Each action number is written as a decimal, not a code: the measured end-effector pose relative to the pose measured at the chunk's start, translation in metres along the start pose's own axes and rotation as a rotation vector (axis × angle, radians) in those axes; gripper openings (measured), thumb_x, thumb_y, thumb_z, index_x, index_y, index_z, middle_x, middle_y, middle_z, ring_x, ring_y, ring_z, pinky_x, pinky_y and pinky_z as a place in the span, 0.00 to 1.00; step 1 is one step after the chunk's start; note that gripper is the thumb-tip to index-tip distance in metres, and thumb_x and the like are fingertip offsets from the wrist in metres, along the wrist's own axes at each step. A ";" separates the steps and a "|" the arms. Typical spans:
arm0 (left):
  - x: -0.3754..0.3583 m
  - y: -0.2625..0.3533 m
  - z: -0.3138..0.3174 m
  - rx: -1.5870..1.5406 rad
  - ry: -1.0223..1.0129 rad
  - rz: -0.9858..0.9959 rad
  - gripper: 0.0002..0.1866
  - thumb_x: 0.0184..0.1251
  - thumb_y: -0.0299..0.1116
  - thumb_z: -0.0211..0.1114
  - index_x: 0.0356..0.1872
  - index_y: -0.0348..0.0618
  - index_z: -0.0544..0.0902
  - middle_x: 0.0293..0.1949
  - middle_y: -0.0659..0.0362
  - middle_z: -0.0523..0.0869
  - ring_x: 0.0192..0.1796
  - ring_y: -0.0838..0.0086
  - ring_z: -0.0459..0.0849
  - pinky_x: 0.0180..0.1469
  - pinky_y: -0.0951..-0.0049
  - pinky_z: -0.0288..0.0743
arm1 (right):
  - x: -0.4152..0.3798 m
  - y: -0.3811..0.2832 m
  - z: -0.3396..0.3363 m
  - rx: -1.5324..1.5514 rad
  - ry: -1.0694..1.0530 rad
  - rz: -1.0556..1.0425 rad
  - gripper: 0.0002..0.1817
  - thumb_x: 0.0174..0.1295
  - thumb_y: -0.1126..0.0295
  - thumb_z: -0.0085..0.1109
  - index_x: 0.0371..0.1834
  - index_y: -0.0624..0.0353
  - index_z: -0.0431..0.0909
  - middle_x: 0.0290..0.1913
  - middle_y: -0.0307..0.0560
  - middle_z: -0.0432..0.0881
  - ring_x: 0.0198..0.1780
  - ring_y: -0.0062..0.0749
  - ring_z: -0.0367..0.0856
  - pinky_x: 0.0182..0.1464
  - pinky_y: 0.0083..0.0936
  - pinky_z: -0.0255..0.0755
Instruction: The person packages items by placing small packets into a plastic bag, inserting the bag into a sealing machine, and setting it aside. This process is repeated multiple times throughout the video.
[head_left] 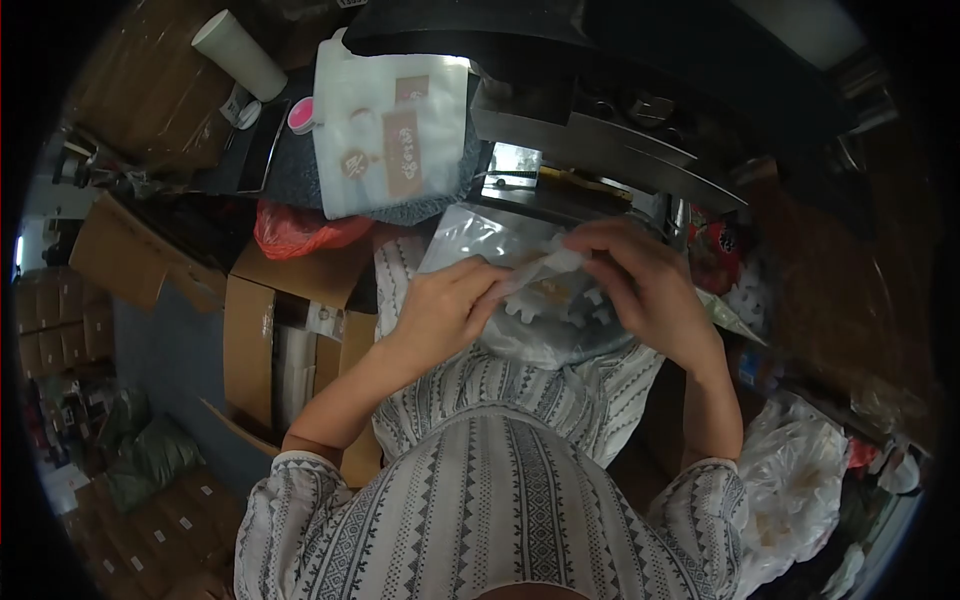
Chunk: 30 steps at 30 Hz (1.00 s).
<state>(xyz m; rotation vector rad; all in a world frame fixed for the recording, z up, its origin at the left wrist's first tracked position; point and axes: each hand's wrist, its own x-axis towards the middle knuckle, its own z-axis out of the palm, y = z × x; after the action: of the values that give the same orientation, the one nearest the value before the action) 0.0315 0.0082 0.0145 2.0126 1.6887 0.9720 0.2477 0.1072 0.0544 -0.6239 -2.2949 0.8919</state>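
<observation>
Between my hands is a small translucent plastic bag point(538, 268), stretched out at chest height. My left hand point(445, 303) pinches its left end with closed fingers. At the other end, my right hand point(640, 285) grips the bag between thumb and fingers. Below them, a larger clear plastic bag point(545, 345) rests on the lap, with small white shaped pieces point(590, 298) showing in or on it. What lies inside the small bag is too blurred to make out.
A white printed bag point(385, 130) lies on a dark cloth ahead, near a pink-topped tub point(301, 115) and a white cup point(240, 55). An open cardboard box point(250, 345) stands at the left. A crumpled clear bag point(790, 480) sits at the right.
</observation>
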 end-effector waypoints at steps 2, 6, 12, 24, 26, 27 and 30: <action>0.008 -0.003 0.012 -0.155 -0.057 -0.006 0.05 0.61 0.28 0.67 0.37 0.40 0.86 0.31 0.53 0.84 0.27 0.63 0.83 0.30 0.68 0.75 | -0.004 0.006 -0.003 0.142 -0.022 0.301 0.15 0.62 0.80 0.58 0.53 0.60 0.79 0.47 0.48 0.83 0.48 0.35 0.84 0.47 0.25 0.77; 0.036 -0.013 0.036 -0.419 -0.268 -0.509 0.08 0.66 0.32 0.65 0.37 0.37 0.86 0.32 0.53 0.86 0.26 0.72 0.84 0.30 0.71 0.75 | -0.018 0.009 -0.005 0.012 0.229 0.419 0.16 0.62 0.77 0.60 0.54 0.60 0.78 0.45 0.49 0.84 0.48 0.32 0.84 0.47 0.24 0.76; 0.069 -0.017 0.055 -1.078 -0.196 -0.761 0.18 0.71 0.40 0.62 0.40 0.29 0.82 0.36 0.57 0.85 0.34 0.80 0.83 0.35 0.82 0.77 | -0.055 0.044 -0.042 -0.376 0.274 0.642 0.16 0.64 0.70 0.59 0.55 0.60 0.77 0.44 0.55 0.84 0.45 0.42 0.86 0.45 0.33 0.78; 0.003 -0.090 0.022 0.747 0.161 -0.035 0.31 0.60 0.32 0.67 0.64 0.35 0.68 0.63 0.46 0.72 0.62 0.54 0.72 0.65 0.57 0.62 | -0.072 0.071 -0.057 -0.792 0.286 0.585 0.11 0.61 0.70 0.55 0.44 0.61 0.80 0.40 0.59 0.82 0.43 0.56 0.82 0.43 0.45 0.77; -0.002 -0.091 0.012 0.523 0.224 -0.098 0.31 0.57 0.28 0.67 0.64 0.36 0.69 0.62 0.48 0.74 0.60 0.54 0.74 0.62 0.58 0.65 | -0.073 0.063 -0.066 -0.778 0.022 0.875 0.11 0.60 0.71 0.56 0.44 0.64 0.80 0.38 0.61 0.83 0.41 0.57 0.82 0.42 0.44 0.76; -0.002 -0.088 0.009 0.512 0.223 -0.091 0.31 0.57 0.28 0.67 0.64 0.36 0.69 0.62 0.48 0.74 0.60 0.54 0.74 0.62 0.58 0.65 | -0.074 0.063 -0.066 -0.787 0.026 0.884 0.11 0.60 0.71 0.56 0.44 0.64 0.80 0.38 0.61 0.83 0.41 0.57 0.82 0.42 0.44 0.76; -0.003 -0.083 -0.001 0.459 0.242 -0.066 0.24 0.58 0.25 0.65 0.58 0.39 0.75 0.53 0.50 0.80 0.53 0.53 0.78 0.55 0.59 0.70 | -0.075 0.065 -0.065 -0.693 0.056 0.739 0.10 0.61 0.71 0.58 0.42 0.65 0.80 0.33 0.60 0.84 0.39 0.53 0.85 0.40 0.40 0.77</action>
<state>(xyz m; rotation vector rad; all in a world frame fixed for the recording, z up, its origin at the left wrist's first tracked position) -0.0296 0.0251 -0.0390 2.1589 2.2665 0.8953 0.3583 0.1338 0.0204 -1.8414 -2.3094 0.3147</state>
